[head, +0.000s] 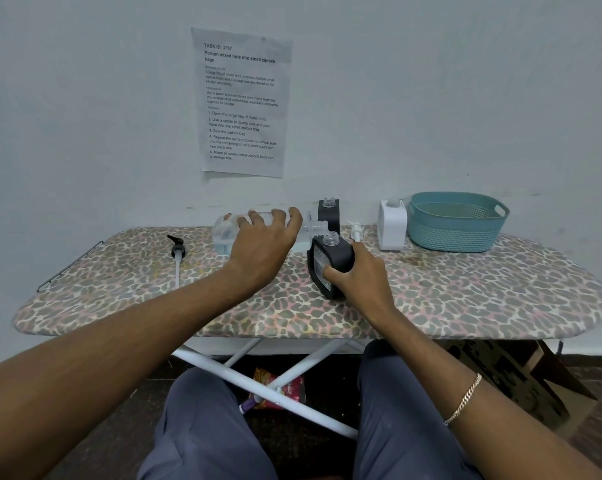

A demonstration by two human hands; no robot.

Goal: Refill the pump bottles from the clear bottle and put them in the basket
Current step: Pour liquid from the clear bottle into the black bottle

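Ironing board (pixel 465 299) with leopard-print cover stands on crossed white legs (pixel 223 375), set against a pale wall (pixel 431 98). Printed sheet (pixel 242 105) fixed to the wall above it (headed "Portion mixed nuts into small ziplock bags"). Beneath the board: a cardboard box (pixel 521 379) at right and what appears to be a red snack packet (pixel 282 386) on the dark floor.

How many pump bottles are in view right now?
3: a black bottle gripped by the right hand, a second black bottle behind it, a white bottle left of the basket.
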